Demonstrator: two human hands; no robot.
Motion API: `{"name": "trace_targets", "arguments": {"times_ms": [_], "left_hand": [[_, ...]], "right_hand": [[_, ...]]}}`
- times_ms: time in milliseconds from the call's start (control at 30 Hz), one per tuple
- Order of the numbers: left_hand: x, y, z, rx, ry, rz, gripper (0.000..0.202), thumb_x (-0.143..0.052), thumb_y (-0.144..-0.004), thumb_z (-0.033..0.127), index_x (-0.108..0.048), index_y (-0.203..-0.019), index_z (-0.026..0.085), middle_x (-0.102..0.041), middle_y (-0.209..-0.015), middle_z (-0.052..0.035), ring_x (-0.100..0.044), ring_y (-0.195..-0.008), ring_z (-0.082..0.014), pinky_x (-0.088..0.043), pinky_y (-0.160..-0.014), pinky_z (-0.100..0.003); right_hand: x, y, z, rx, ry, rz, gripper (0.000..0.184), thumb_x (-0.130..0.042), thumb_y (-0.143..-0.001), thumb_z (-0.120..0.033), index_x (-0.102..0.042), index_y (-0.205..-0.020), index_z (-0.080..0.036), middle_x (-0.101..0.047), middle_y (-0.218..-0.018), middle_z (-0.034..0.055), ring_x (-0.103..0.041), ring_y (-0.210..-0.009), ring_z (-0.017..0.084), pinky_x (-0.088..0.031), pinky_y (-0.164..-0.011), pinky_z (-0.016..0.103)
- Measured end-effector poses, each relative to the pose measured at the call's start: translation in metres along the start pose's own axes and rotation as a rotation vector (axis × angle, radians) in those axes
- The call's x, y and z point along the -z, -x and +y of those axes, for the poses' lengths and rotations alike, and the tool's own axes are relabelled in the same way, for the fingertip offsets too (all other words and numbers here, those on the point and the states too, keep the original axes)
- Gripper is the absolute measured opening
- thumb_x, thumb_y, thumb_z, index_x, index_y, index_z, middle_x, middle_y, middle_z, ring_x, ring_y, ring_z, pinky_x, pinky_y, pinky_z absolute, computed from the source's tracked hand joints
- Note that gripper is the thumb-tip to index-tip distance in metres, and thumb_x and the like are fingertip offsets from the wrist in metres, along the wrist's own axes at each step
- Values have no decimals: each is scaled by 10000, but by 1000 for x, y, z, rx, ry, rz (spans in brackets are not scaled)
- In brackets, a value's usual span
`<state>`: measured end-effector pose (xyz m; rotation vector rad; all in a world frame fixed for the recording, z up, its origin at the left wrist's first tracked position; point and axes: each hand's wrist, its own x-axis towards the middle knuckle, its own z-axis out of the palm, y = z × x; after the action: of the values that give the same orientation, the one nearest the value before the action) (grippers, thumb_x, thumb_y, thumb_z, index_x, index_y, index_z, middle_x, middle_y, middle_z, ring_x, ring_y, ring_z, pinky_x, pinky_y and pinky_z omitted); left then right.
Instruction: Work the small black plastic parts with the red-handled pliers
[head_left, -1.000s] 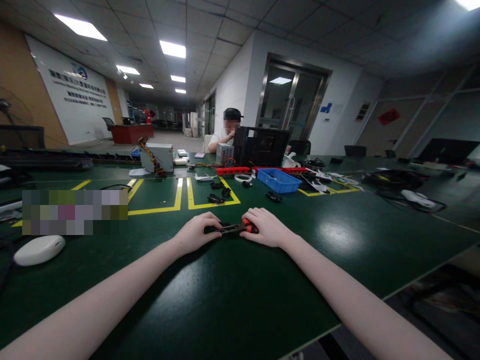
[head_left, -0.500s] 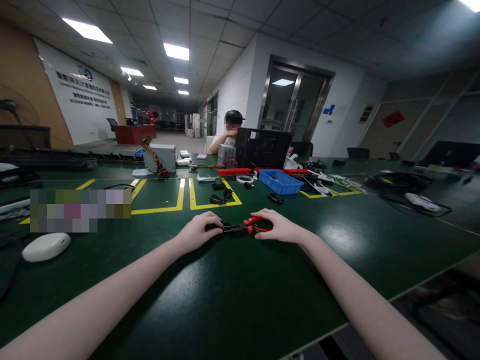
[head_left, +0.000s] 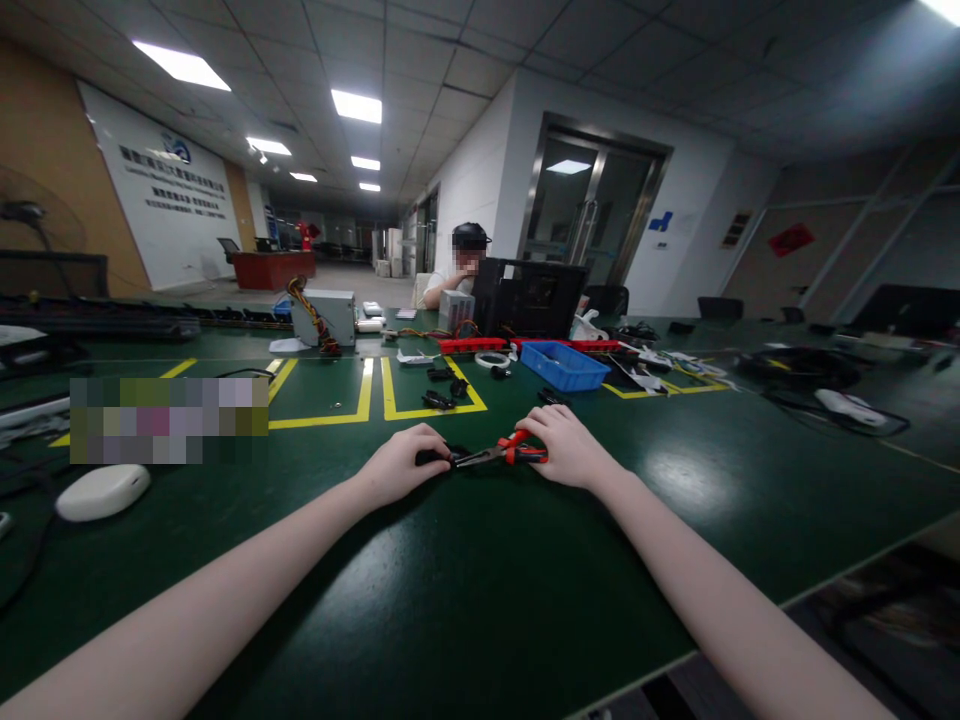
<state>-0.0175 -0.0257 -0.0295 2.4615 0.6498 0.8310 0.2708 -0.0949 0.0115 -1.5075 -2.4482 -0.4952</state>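
On the dark green table (head_left: pixel 480 590), my right hand (head_left: pixel 570 450) grips the red handles of a pair of pliers (head_left: pixel 504 452). The handles are spread apart and the metal jaws point left. My left hand (head_left: pixel 397 465) is closed on a small black part (head_left: pixel 433 456) that sits at the jaw tips. Both hands rest on the table surface, close together, just in front of a yellow-taped square.
A blue bin (head_left: pixel 564 364), red strips, black connectors (head_left: pixel 437 400) and a tape ring (head_left: pixel 491 359) lie beyond the hands. A power supply box (head_left: pixel 322 316) and black computer case (head_left: pixel 529 298) stand further back, where a person sits. A white device (head_left: pixel 103 491) lies at left.
The pliers' handles have spread wider and my right hand has shifted slightly right and up. My left hand keeps its hold on the black part.
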Motion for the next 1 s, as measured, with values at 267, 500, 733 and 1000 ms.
{"name": "trace_targets", "arguments": {"times_ms": [267,500,733,1000], "left_hand": [[0,1,1,4,-16,-13,129,-621,-857,257,-698,-949,210,-625,-1051,-56,-617,-956,-193,-485,-912,-344],[1,1,3,1,-22,-19,131,-620,-854,242,-687,-959,201,-623,-1044,-55,-614,-944,-189,-485,-899,-336],[1,0,2,12,-36,-27,121,-611,-865,264,-680,-928,188,-620,-1040,-58,-604,-944,-192,-482,-899,-340],[0,0,1,26,-35,-24,137,-607,-868,267,-681,-951,188,-627,-1043,-60,-602,-955,-197,-476,-908,-349]], "right_hand": [[1,0,3,3,91,74,339,-578,-728,-268,-585,-1055,-176,-642,-1037,103,-550,-1025,259,-237,-1075,457],[-3,-1,2,-38,140,107,328,-579,-759,-331,-590,-1045,-171,-655,-1002,107,-558,-1006,266,-239,-1068,457],[-9,-6,-11,-5,210,95,330,-588,-749,-337,-599,-1027,-160,-658,-983,109,-567,-965,255,-246,-1060,429],[-11,-7,-14,-11,201,107,317,-595,-740,-357,-596,-988,-160,-657,-951,109,-568,-929,252,-273,-1016,424]]}}
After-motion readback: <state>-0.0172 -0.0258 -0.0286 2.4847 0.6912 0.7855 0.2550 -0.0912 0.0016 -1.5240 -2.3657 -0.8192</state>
